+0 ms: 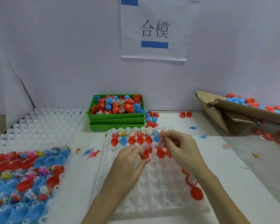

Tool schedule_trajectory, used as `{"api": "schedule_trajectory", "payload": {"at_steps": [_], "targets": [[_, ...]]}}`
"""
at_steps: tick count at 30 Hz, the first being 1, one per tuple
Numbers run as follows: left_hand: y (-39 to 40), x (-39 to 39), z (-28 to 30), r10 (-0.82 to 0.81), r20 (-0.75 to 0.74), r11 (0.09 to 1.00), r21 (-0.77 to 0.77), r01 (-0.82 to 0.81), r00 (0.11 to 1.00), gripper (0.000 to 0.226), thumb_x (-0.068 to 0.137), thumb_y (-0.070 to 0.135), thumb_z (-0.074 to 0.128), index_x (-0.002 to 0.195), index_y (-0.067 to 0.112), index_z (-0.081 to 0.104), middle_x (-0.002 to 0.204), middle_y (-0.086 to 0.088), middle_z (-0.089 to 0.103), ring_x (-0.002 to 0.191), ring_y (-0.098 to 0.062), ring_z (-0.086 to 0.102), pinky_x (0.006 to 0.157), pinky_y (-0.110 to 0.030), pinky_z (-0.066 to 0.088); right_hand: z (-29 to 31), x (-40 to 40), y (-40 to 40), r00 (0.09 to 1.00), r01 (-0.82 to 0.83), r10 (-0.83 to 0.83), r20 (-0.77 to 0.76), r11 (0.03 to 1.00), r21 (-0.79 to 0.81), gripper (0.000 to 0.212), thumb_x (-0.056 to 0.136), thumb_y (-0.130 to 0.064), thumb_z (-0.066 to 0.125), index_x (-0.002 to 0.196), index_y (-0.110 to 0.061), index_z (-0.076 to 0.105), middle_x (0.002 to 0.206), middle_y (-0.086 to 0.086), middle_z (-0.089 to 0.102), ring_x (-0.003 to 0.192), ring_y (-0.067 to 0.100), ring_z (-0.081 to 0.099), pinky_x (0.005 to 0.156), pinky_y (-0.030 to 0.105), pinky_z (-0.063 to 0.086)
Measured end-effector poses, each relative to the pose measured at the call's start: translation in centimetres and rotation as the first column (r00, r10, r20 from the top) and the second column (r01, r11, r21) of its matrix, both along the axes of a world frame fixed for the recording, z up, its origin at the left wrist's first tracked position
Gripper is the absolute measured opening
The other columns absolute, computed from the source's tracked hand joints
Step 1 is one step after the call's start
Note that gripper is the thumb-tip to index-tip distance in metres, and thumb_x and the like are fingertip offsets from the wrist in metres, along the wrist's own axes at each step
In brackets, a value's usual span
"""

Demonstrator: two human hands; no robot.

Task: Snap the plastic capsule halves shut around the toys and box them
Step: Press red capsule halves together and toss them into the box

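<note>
A white dimpled tray (153, 189) lies in front of me with red and blue capsule halves (131, 140) in its far rows, some with wrapped toys. My left hand (129, 165) pinches a red capsule half (145, 155) over the tray's middle row. My right hand (179, 147) pinches a small clear-wrapped toy (160, 145) just right of it, above more red halves (161, 153). A closed red capsule (196, 193) sits at the tray's right edge. The cardboard box (242, 110) at the right holds several closed capsules.
A stack of green bins (116, 120), the top one full of capsule halves, stands behind the tray. At the left, a second tray (23, 180) holds blue and red halves with toys, beyond it an unfilled tray (44, 125). Loose small dinosaur toys (94, 153) lie on the table.
</note>
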State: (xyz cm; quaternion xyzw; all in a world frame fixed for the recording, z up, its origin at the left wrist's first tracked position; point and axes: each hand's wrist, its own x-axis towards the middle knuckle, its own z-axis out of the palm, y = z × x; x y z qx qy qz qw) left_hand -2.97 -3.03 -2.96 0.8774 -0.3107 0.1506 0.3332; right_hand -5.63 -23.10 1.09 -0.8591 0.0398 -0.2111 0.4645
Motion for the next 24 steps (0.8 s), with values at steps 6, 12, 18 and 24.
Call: {"api": "schedule_trajectory", "payload": {"at_steps": [6, 12, 18, 24], "targets": [[0.2, -0.3, 1.0, 0.025, 0.029, 0.98, -0.199, -0.019, 0.999, 0.008, 0.091, 0.024, 0.08, 0.091, 0.021, 0.072, 0.094, 0.013, 0.068, 0.093, -0.007, 0.064, 0.082, -0.02, 0.054, -0.4, -0.1, 0.6, 0.987, -0.129, 0.112, -0.113, 0.98, -0.154, 0.032, 0.101, -0.019, 0.064, 0.133, -0.024, 0.069, 0.101, -0.027, 0.064, 0.095, -0.007, 0.065, 0.079, 0.005, 0.051], [0.7, -0.7, 2.2, -0.002, 0.007, 0.931, -0.364, 0.004, 1.0, 0.021, 0.088, 0.016, 0.083, 0.104, 0.026, 0.073, 0.105, 0.02, 0.07, 0.104, -0.008, 0.068, 0.088, -0.015, 0.054, 0.4, -0.5, 1.2, 0.918, -0.329, 0.379, -0.119, 0.893, 0.306, 0.031, 0.102, -0.019, 0.064, 0.132, -0.017, 0.069, 0.117, -0.006, 0.077, 0.104, 0.008, 0.074, 0.085, 0.021, 0.06], [0.9, -0.5, 3.0, -0.144, -0.241, 0.719, -0.692, -0.065, 0.96, 0.035, 0.089, 0.004, 0.079, 0.114, 0.026, 0.069, 0.11, 0.013, 0.075, 0.11, -0.012, 0.071, 0.088, -0.017, 0.057, 0.7, -0.9, 2.3, 0.924, -0.367, 0.377, 0.062, 0.83, 0.419, 0.025, 0.093, -0.01, 0.073, 0.118, -0.016, 0.075, 0.102, 0.002, 0.081, 0.096, 0.019, 0.078, 0.079, 0.023, 0.061], [1.0, -0.7, 3.2, -0.29, -0.224, 0.658, -0.752, 0.024, 0.93, 0.032, 0.092, 0.009, 0.076, 0.121, 0.02, 0.074, 0.119, 0.006, 0.076, 0.12, -0.016, 0.069, 0.099, -0.023, 0.055, 0.7, -1.3, 3.1, 0.934, -0.358, 0.344, 0.099, 0.907, 0.223, 0.03, 0.09, -0.01, 0.077, 0.119, -0.019, 0.075, 0.101, -0.003, 0.08, 0.091, 0.019, 0.077, 0.083, 0.033, 0.064]]}}
